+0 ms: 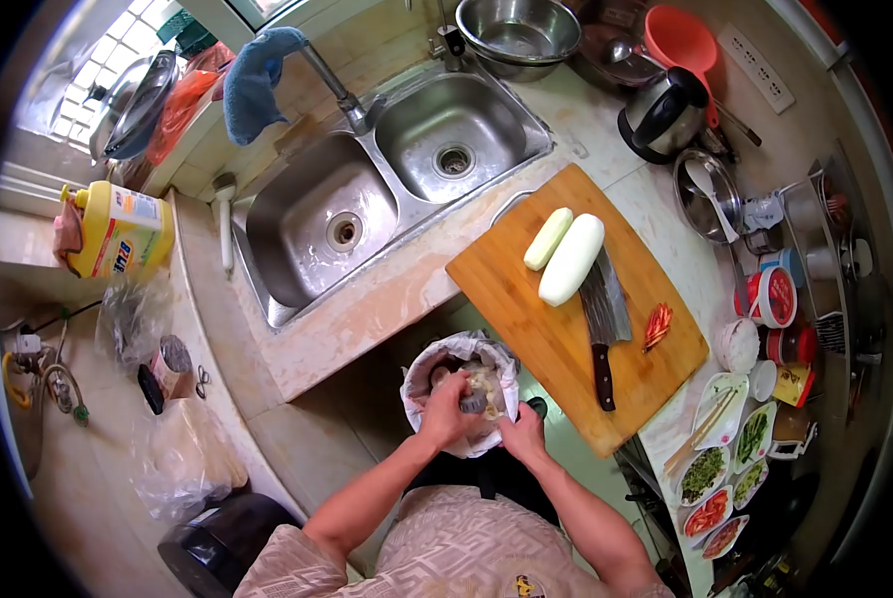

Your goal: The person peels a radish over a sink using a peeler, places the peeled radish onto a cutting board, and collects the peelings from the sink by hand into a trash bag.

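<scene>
In the head view, a bin lined with a whitish bag (437,351) stands below the counter's front edge, with pale scraps inside. My left hand (446,407) reaches into its mouth, fingers curled beside a round grey object (473,401); what exactly they grip is hard to make out. At the right side of the rim, my right hand (522,435) pinches the bag's edge. Up and to the right, a wooden cutting board (506,289) carries two pale peeled vegetables, a long one (573,261) and a smaller one (548,239), plus a cleaver (606,309) and sliced red chili (657,327).
A double steel sink (317,219) lies ahead, a blue cloth (259,85) over its faucet. An electric kettle (666,118) and small dishes of chopped ingredients (704,474) line the right counter. A yellow jug (123,229) and plastic bags (187,453) are on the left.
</scene>
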Motion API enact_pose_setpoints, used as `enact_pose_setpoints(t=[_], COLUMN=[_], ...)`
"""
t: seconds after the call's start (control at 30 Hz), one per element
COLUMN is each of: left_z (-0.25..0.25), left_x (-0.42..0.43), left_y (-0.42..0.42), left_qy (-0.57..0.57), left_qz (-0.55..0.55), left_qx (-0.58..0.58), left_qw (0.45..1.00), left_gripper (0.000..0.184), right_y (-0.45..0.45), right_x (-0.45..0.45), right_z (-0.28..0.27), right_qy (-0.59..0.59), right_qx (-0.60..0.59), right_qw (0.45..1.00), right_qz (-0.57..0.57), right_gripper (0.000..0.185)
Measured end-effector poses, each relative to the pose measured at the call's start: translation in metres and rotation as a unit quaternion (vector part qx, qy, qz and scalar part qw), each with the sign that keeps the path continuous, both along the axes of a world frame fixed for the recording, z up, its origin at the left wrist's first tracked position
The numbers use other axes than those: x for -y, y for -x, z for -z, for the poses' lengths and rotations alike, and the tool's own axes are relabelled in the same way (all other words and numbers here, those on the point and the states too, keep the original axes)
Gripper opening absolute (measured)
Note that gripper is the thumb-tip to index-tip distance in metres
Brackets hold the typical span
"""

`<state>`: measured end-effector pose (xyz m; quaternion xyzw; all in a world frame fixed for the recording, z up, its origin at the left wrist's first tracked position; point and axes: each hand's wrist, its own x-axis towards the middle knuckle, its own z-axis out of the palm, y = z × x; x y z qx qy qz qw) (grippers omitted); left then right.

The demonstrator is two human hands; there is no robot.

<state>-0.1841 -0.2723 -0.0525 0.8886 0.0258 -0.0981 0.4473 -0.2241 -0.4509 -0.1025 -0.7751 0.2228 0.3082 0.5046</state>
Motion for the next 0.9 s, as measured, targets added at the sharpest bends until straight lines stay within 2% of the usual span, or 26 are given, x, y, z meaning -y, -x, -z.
enact_pose_setpoints(t=[0.1, 0.13, 0.27, 0.37, 0.47, 0.57, 0.77, 0.9], left_z=[-0.027, -0.03, -0.012, -0.003, -0.012, -0.031, -0.046, -0.05], left_x=[0.005, 0.003, -0.005, -0.01, -0.014, -0.017, -0.023, -0.015], left_y=[0.008, 0.009, 0.026, 0.03, 0.026, 0.012, 0.01, 0.015], left_qy=[-0.068, -0.068, 0.057, 0.044, 0.03, -0.003, -0.104, -0.077], left_qz=[0.093, 0.132, 0.093, 0.124, 0.131, 0.023, 0.095, 0.027], left_qx=[-0.168, -0.185, -0.201, -0.213, -0.198, -0.083, -0.002, 0.052], left_qw=[0.979, 0.971, 0.973, 0.968, 0.971, 0.996, 0.99, 0.995], left_gripper=[0.041, 0.043, 0.044, 0.048, 0.052, 0.057, 0.058, 0.059], right_y=[0.001, 0.001, -0.002, -0.009, -0.011, -0.004, -0.004, -0.003], right_x=[-0.001, -0.001, 0.0, -0.001, -0.001, 0.001, 0.001, 0.003], right_z=[0.001, 0.0, -0.007, -0.022, -0.028, -0.018, -0.017, -0.023], right_qy=[0.0, 0.001, 0.009, 0.022, 0.03, 0.02, 0.008, 0.01], right_qx=[0.007, 0.009, 0.032, 0.048, 0.057, 0.042, 0.015, 0.024], right_qw=[1.0, 1.0, 0.999, 0.999, 0.998, 0.999, 1.0, 1.0], right_qz=[0.007, 0.01, 0.004, -0.007, -0.015, -0.006, -0.001, 0.0], right_gripper=[0.027, 0.027, 0.025, 0.025, 0.024, 0.025, 0.025, 0.025])
